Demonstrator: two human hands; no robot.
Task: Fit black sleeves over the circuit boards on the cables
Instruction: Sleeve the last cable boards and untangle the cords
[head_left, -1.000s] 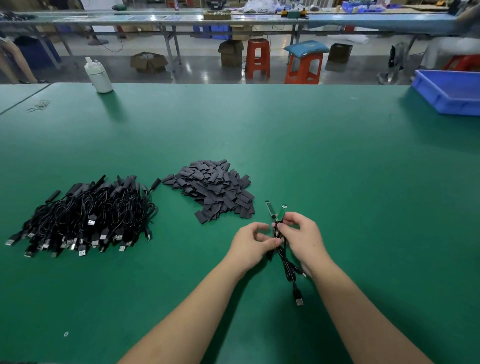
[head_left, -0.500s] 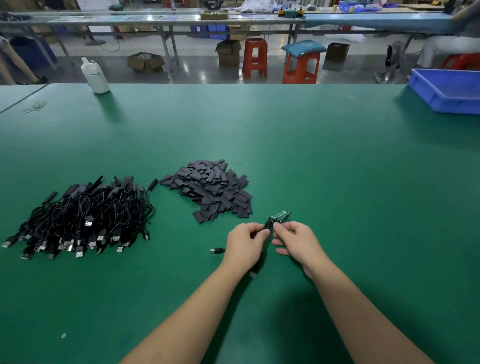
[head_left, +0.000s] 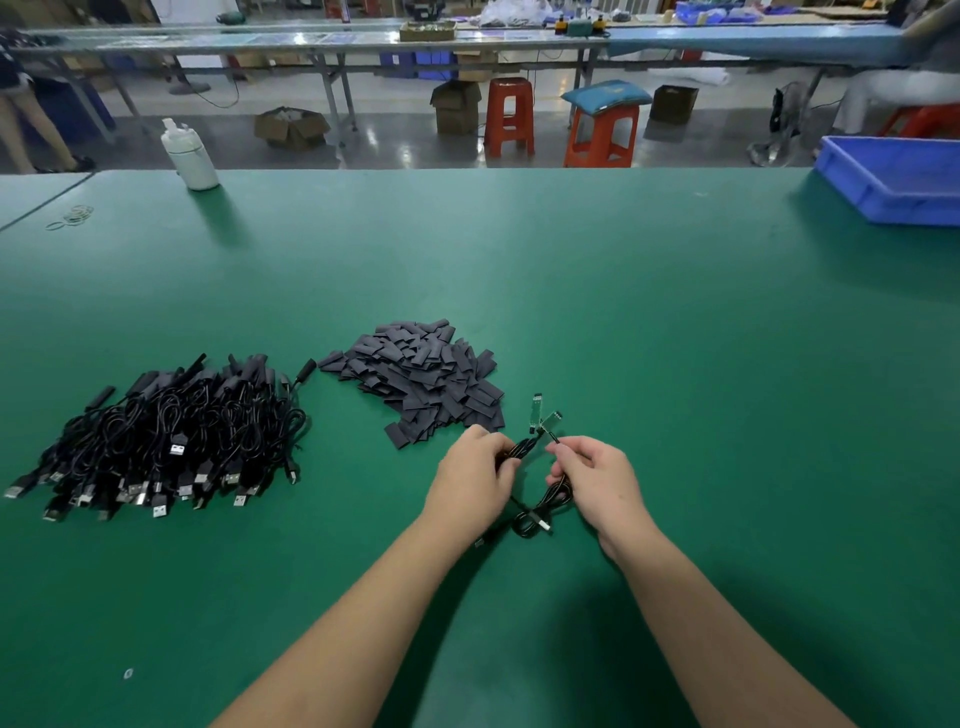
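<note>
A heap of flat black sleeves (head_left: 422, 376) lies on the green table just beyond my hands. My left hand (head_left: 475, 480) grips a black cable (head_left: 522, 448) whose bare circuit board (head_left: 535, 411) sticks up past the fingers. My right hand (head_left: 597, 480) pinches a second cable close to its circuit board (head_left: 549, 422). The two boards cross between my hands. The loose black cable loops (head_left: 540, 512) with a USB plug hang down onto the table between my wrists. No sleeve is in either hand.
A large pile of sleeved black USB cables (head_left: 161, 439) lies at the left. A white bottle (head_left: 189, 156) stands at the far left edge, rubber bands (head_left: 72, 216) near it. A blue bin (head_left: 901, 179) sits far right. Stools and benches stand beyond the table.
The cables, pressed low between my hands half a second ago, are drawn apart. The two boards point up and spread, and the cable loops have dropped between my wrists.
</note>
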